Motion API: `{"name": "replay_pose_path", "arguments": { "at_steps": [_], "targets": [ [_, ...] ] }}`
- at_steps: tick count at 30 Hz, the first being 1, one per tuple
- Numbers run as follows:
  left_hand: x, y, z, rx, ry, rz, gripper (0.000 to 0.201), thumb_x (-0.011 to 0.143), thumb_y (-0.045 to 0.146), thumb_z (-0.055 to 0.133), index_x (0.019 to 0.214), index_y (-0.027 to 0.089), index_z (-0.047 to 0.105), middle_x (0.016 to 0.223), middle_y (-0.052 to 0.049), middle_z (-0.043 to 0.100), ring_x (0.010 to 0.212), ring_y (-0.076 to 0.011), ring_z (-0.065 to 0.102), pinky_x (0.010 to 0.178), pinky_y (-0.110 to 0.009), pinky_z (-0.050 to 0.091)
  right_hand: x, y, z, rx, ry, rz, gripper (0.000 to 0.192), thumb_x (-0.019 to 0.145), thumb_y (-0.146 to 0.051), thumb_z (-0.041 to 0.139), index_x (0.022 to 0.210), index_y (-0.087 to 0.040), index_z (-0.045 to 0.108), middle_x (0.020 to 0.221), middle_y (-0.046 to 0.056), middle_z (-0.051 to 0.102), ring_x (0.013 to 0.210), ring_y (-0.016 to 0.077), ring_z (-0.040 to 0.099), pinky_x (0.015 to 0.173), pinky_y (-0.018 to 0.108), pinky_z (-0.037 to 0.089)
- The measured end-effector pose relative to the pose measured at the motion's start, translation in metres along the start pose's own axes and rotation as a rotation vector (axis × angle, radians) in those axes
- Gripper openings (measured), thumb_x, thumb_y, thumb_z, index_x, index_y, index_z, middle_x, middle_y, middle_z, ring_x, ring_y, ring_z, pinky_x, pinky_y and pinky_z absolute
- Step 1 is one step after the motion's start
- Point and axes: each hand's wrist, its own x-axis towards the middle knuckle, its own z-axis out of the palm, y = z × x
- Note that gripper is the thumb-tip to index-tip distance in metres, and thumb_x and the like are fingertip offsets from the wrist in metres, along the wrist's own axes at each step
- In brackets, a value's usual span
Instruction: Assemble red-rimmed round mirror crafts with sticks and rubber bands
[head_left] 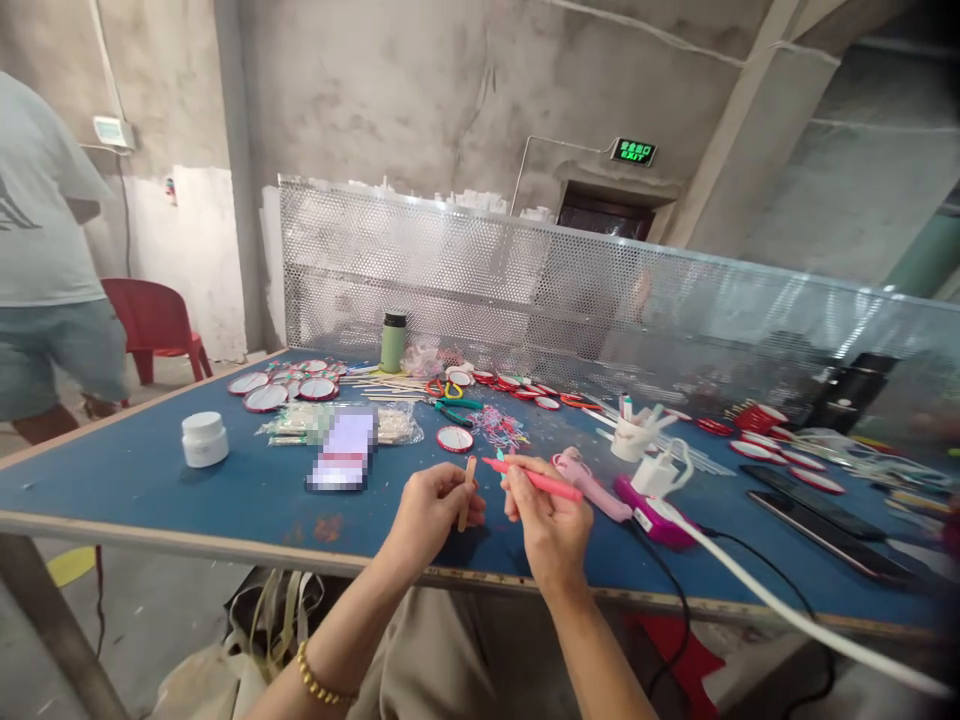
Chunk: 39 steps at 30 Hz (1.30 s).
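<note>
Stick (467,493) sits upright in your left hand (429,512), pinched between thumb and fingers just above the table's near edge (225,545), so its flat face turns toward the pen. Your right hand (546,522) clamps a red pen (534,480) in a writing grip, tip pointing left at the stick, close but whether it touches I cannot tell. Both hands hover close together over the blue top, wrists off the surface, forearms coming up from below the near edge; a bead bracelet (319,680) rides your left wrist. Left fingers are curled shut on the stick, right fingers shut on the pen.

Glue gun (592,485) lies just right of your right hand, its cord trailing off the near edge, handy but not in the way. A phone (341,452) and white jar (204,438) lie toward the left side. Round mirrors (285,385) and more sticks spread along the far edge, in front of the mesh screen (525,290). Another person (45,250) stands beyond the left corner.
</note>
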Motion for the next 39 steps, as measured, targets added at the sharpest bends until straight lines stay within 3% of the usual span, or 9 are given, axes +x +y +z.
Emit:
{"name": "replay_pose_path", "arguments": {
  "at_steps": [9, 14, 22, 27, 39],
  "targets": [
    [0.000, 0.001, -0.008, 0.165, -0.010, 0.099, 0.023, 0.083, 0.037, 0.059, 0.078, 0.015, 0.063, 0.072, -0.005, 0.074, 0.054, -0.0125, 0.056, 0.054, -0.023, 0.040, -0.006, -0.003, 0.008, -0.057, 0.072, -0.064, 0.013, 0.091, -0.027, 0.063, 0.095, -0.017, 0.070, 0.077, 0.004, 0.072, 0.048, 0.0099, 0.058, 0.046, 0.023, 0.050],
    [-0.002, 0.002, -0.004, 0.137, -0.018, 0.109, 0.023, 0.084, 0.037, 0.057, 0.074, 0.016, 0.059, 0.063, -0.001, 0.068, 0.047, -0.0106, 0.050, 0.052, -0.023, 0.038, -0.004, -0.008, 0.003, -0.234, -0.103, -0.258, 0.014, 0.092, -0.020, 0.058, 0.098, -0.019, 0.070, 0.084, 0.005, 0.074, 0.060, 0.0134, 0.067, 0.058, 0.026, 0.057],
    [-0.004, 0.003, -0.005, 0.174, -0.036, 0.079, 0.027, 0.085, 0.038, 0.055, 0.091, 0.014, 0.065, 0.069, -0.003, 0.071, 0.047, -0.0110, 0.050, 0.051, -0.023, 0.038, -0.005, -0.004, 0.003, -0.169, 0.019, -0.095, 0.013, 0.090, -0.027, 0.063, 0.095, -0.017, 0.071, 0.080, 0.005, 0.076, 0.049, 0.0123, 0.064, 0.048, 0.024, 0.055],
    [-0.006, 0.005, -0.004, 0.232, -0.039, 0.103, 0.027, 0.087, 0.036, 0.053, 0.073, 0.015, 0.063, 0.051, 0.001, 0.058, 0.047, -0.0119, 0.051, 0.053, -0.022, 0.039, -0.007, -0.010, 0.006, -0.226, -0.052, -0.142, 0.014, 0.091, -0.026, 0.061, 0.093, -0.017, 0.072, 0.080, 0.004, 0.077, 0.050, 0.0119, 0.066, 0.050, 0.022, 0.055],
    [-0.006, 0.002, -0.006, 0.194, -0.094, 0.125, 0.022, 0.090, 0.033, 0.051, 0.075, 0.018, 0.058, 0.049, 0.004, 0.057, 0.044, -0.0109, 0.050, 0.049, -0.021, 0.041, -0.007, -0.008, 0.008, -0.245, -0.045, -0.174, 0.011, 0.092, -0.022, 0.060, 0.093, -0.019, 0.071, 0.078, 0.002, 0.076, 0.052, 0.0099, 0.065, 0.054, 0.021, 0.054]
  ]
}}
